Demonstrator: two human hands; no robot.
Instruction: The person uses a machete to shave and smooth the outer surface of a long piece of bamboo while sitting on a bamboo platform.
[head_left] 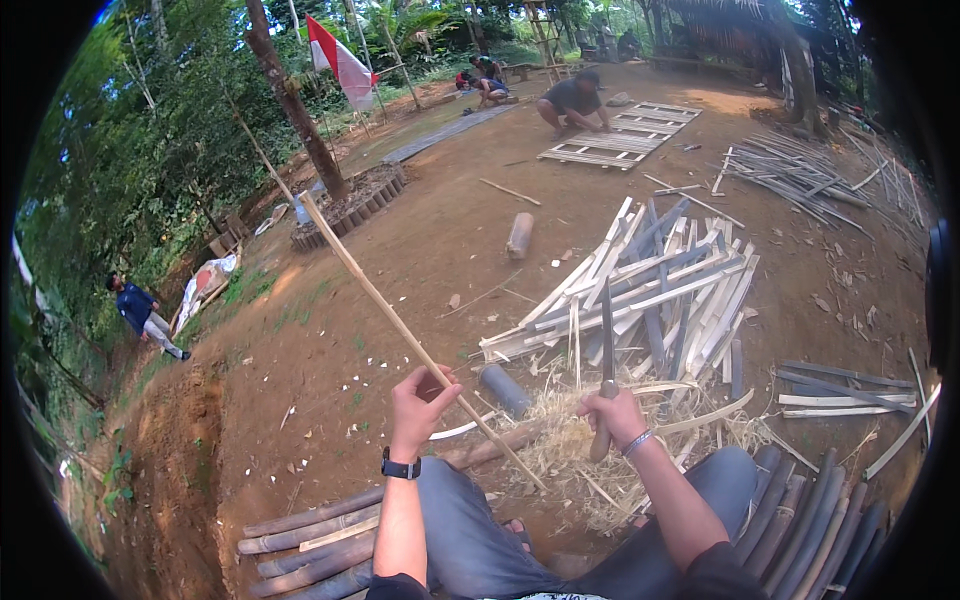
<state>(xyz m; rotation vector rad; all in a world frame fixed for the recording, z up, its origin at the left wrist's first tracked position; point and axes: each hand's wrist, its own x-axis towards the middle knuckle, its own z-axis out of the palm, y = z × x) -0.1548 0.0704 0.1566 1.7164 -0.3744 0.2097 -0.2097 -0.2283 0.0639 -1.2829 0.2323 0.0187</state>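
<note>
Left hand (420, 405) closed around a long bamboo strip (400, 325) slanting over the knees, right hand (612, 415) gripping a knife (606, 345) upright: risked a slip toward the left fingers.

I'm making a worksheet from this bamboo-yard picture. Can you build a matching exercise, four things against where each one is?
Things:
1. long bamboo strip
2. knife
3. wristwatch
4. pile of split bamboo slats

Places:
A. on the ground ahead, beyond the shavings
B. in the grip of the right hand, blade pointing up
C. on the left wrist
D. in the grip of the left hand, slanting up and away to the left

Pairs: 1-D, 2-B, 3-C, 4-A
</note>
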